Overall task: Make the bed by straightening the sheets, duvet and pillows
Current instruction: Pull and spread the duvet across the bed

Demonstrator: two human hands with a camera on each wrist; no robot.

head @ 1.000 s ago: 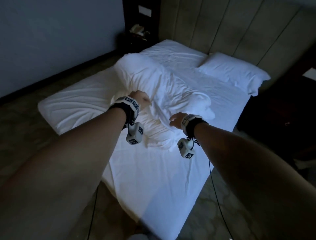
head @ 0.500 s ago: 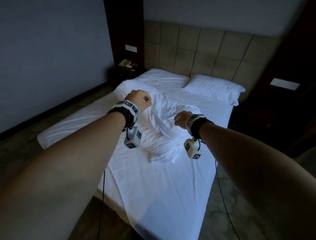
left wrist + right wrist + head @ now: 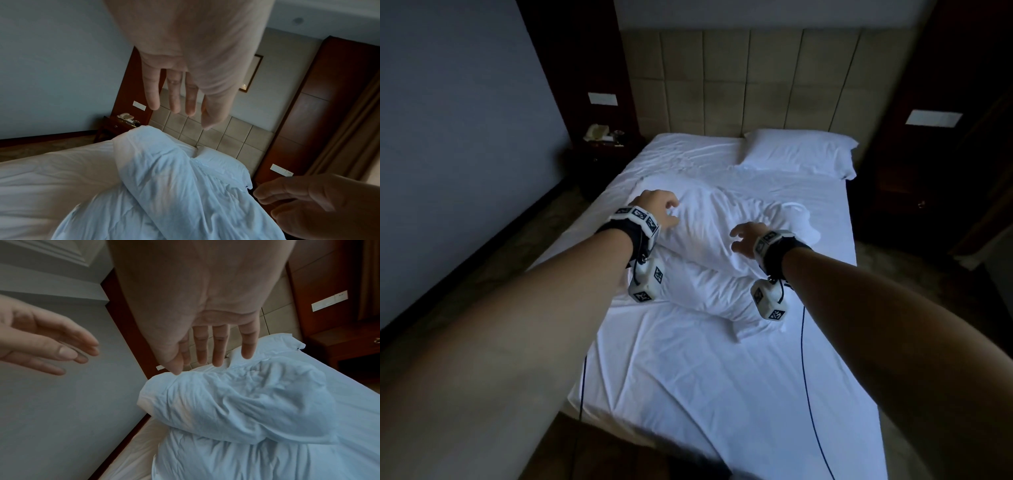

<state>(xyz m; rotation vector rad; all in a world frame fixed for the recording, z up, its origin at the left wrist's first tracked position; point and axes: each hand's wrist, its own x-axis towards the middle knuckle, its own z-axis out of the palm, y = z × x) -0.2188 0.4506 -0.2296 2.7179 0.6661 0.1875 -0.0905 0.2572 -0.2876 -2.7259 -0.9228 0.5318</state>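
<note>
Bedding was far from made: the crumpled white duvet [image 3: 709,246] lay heaped in the middle of the white-sheeted mattress [image 3: 722,394], and only one white pillow [image 3: 798,154] sat at the padded beige headboard [image 3: 750,78]. The left hand [image 3: 655,209] and the right hand [image 3: 748,238] hovered above the heap with fingers spread, gripping nothing. Half a second earlier both were closed in fists.

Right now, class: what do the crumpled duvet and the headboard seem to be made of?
Duvet: soft white woven fabric, probably cotton, matte; it creases and bunches in folds. Headboard: padded beige panels, fabric or faux leather; seams form a grid, dull finish.
</note>
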